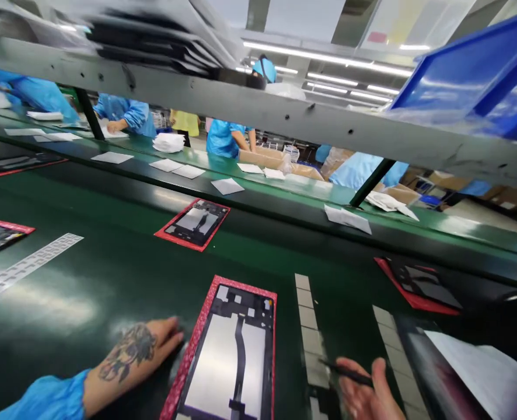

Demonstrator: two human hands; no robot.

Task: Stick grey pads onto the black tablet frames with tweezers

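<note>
My left hand (156, 344), tattooed on its back and in a blue sleeve, lies on the green work surface with fingers stretched out toward a tablet panel. This tablet panel (227, 356) has a silver plate and a dark ribbon cable, and rests on a pink bubble-wrap sheet (212, 294). On the right, my right hand (366, 391) is closed around black tweezers (350, 373), slightly blurred. Their tip is at a strip of beige square pads (308, 318); whether it touches a pad I cannot tell. A second pad strip (396, 350) lies to the right of that hand.
Another panel (197, 220) lies farther back on pink wrap, with more at both sides. A perforated white strip (31, 265) is at left. A grey shelf beam (285, 114) crosses above, bearing a blue bin (472, 70). White packets (227, 186) and blue-clad co-workers are beyond.
</note>
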